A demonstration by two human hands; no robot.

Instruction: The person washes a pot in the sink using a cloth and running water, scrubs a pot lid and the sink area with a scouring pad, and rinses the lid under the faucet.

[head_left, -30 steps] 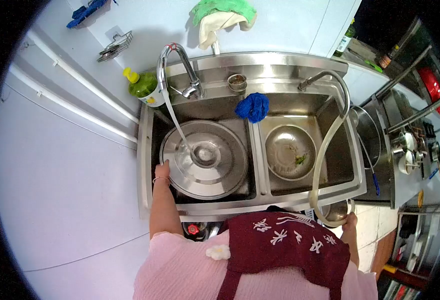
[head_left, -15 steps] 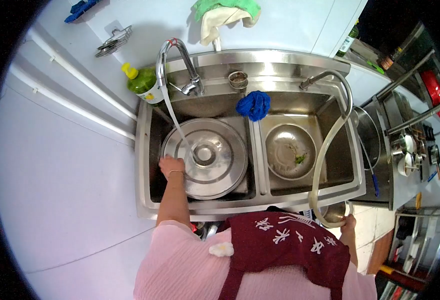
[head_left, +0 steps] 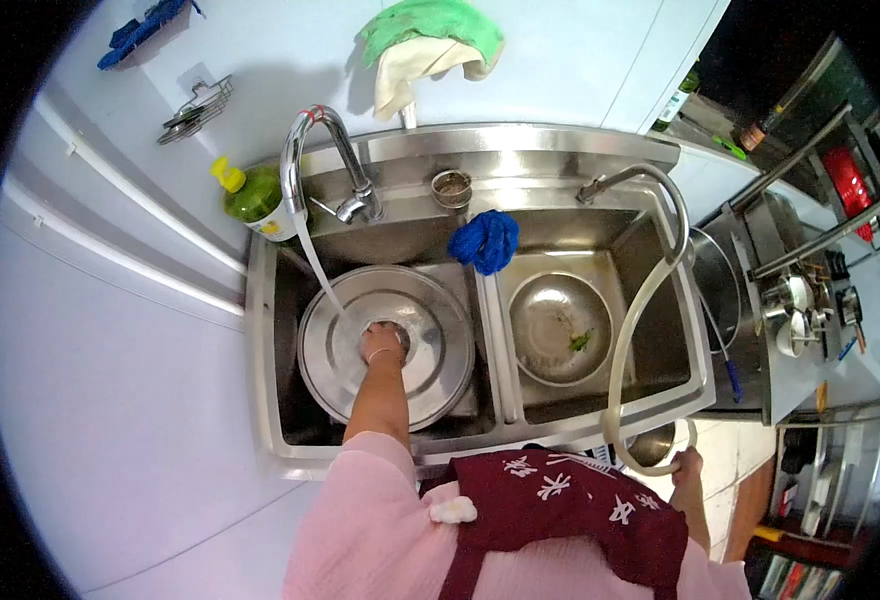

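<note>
A large round stainless-steel pot lid (head_left: pixel 440 330) with concentric rings lies in the left sink basin. My left hand (head_left: pixel 385 343) is over its centre, fingers curled round the middle knob, which they mostly cover. Water runs from the chrome tap (head_left: pixel 305 150) onto the lid beside that hand. Down at the right, outside the sink's front edge, my right hand (head_left: pixel 688 465) is closed on the pale hose (head_left: pixel 620 380) that comes from the second tap. Behind the hose's low bend, part of a metal bowl (head_left: pixel 650 446) shows.
A metal bowl (head_left: pixel 540 345) with green scraps sits in the right basin. The blue cloth (head_left: pixel 484 242) hangs on the divider. A green soap bottle (head_left: pixel 255 200) and a small strainer cup (head_left: pixel 451 188) stand along the back. Shelving with pans (head_left: pixel 790 300) is at right.
My left hand has moved from the lid's left rim to its central knob. The right hand stays low at the hose. The whole view has shifted slightly.
</note>
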